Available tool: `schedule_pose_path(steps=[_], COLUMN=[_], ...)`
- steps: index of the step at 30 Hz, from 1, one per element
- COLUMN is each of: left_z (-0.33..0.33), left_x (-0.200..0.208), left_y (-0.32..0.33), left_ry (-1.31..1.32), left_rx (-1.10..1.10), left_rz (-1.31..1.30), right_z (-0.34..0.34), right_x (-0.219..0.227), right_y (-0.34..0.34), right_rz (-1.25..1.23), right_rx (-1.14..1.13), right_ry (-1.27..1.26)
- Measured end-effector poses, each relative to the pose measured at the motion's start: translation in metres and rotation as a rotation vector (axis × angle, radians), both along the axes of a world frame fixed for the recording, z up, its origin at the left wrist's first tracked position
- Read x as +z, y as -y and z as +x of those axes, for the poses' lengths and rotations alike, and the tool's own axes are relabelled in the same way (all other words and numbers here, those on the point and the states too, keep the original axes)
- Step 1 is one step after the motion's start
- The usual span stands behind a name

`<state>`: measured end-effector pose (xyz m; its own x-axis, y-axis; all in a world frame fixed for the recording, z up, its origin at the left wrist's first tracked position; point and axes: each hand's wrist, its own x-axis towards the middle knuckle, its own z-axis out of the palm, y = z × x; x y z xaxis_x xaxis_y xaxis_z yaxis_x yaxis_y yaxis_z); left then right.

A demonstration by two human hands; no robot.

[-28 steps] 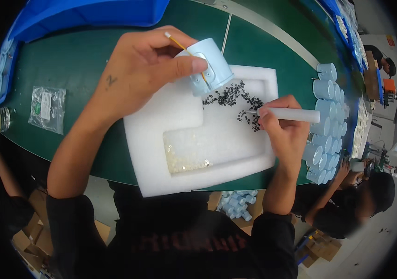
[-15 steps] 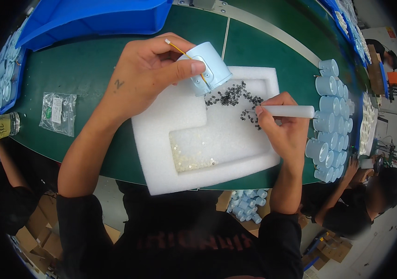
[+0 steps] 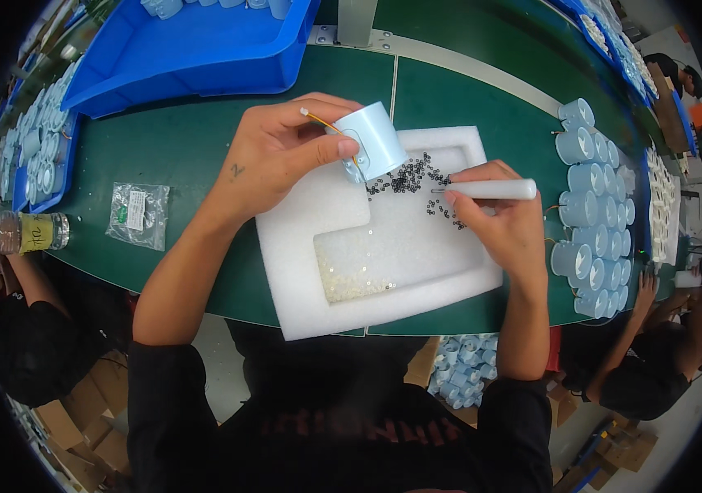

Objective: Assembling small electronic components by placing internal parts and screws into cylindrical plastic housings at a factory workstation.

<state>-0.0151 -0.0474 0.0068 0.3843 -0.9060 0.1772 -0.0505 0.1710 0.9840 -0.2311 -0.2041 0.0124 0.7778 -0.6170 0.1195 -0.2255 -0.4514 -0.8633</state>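
A single head-worn fisheye camera is looking steeply down from above the person's own shoulders onto the green bench [image 3: 203, 156], sitting close enough that both forearms are entering from the lower edge and the hands are filling the centre. It is facing away from the body toward the far blue bin [image 3: 195, 57]. Straight edges are bending toward the rim (no second view is sharing the scene).

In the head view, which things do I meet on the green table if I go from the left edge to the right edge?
Small bottle with a yellow label → clear plastic bag → left hand → pale blue cylinder part → black small parts → white pen-like tool → rows of pale blue cylinders.
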Motion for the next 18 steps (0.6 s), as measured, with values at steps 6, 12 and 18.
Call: schedule_pose_path(steps=[6,12,18], left_z=[0.005,-0.004,-0.007], left_x=[-0.009,-0.004,-0.002], left_y=[-0.006,0.000,0.001], left_ry=[-0.448,-0.649,-0.611], left_rx=[-0.003,0.049,0.045], left_rz=[-0.193,-0.024,-0.014], right_z=[0.009,-0.003,0.011], right_x=[-0.002,0.010,0.005], right_y=[-0.007,-0.024,-0.030], right_rz=[0.431,-0.212,-0.364], right_rx=[-0.039,0.035,0.043], right_ry=[0.374,0.531,0.617])
